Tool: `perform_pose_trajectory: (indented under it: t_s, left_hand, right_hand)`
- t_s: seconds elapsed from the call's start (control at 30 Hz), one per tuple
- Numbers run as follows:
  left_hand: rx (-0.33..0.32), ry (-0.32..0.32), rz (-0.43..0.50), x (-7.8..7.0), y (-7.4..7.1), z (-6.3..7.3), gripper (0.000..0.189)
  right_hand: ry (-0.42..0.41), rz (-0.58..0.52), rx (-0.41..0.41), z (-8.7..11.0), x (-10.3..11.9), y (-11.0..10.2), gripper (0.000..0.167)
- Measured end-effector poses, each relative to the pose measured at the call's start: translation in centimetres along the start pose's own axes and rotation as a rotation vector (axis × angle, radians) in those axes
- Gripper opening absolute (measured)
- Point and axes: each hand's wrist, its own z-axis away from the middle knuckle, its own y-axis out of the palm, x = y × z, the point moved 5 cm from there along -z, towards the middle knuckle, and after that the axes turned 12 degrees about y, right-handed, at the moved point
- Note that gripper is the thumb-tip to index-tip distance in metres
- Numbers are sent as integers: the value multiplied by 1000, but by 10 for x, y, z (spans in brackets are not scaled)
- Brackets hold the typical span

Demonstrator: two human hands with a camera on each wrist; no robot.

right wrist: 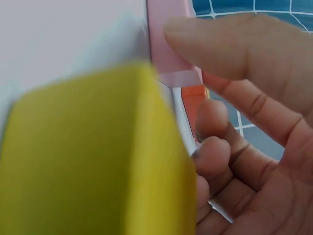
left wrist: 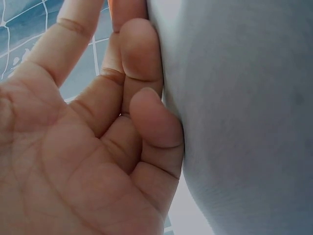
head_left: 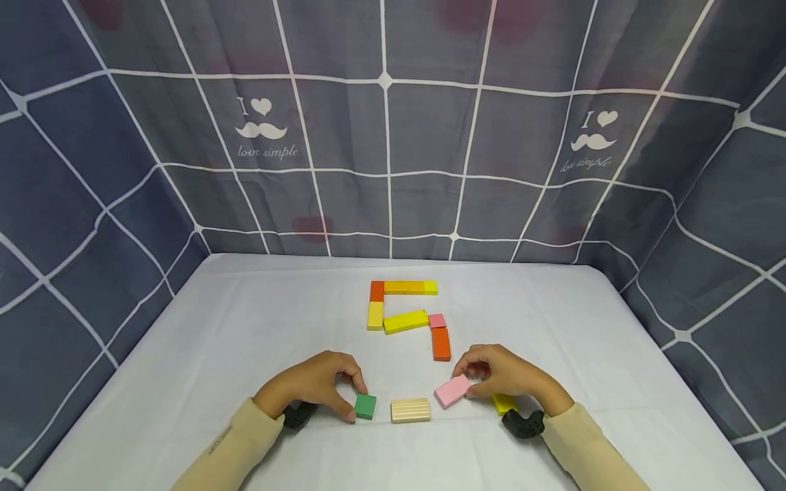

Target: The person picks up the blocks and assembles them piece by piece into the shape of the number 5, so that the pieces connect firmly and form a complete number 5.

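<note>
On the left, my left hand has its thumb and index finger at the edges of a small green block, which lies on the white cloth. In the left wrist view the other fingers curl against the cloth, and the green block is out of sight. My right hand pinches a pink block between thumb and fingers; the right wrist view shows the thumb pressed on its side. Between the hands lies a ridged wooden block. A yellow block sits under the right wrist, partly hidden.
Farther back, flat blocks form a bent line: a long orange-yellow block, a red-orange block, a yellow one, a small pink one and an orange one. A grey checked curtain encloses the white table.
</note>
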Motion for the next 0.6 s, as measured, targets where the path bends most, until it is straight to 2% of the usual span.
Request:
perform_pose_trajectory:
  t_s: [0.33, 0.6]
  left_hand:
    - [6, 3, 0, 1, -2, -5, 30]
    - [1, 8, 20, 2, 1, -2, 33]
  right_hand:
    - [1, 18, -30, -6, 4, 0, 23]
    - [-16, 7, -19, -13, 7, 3, 22]
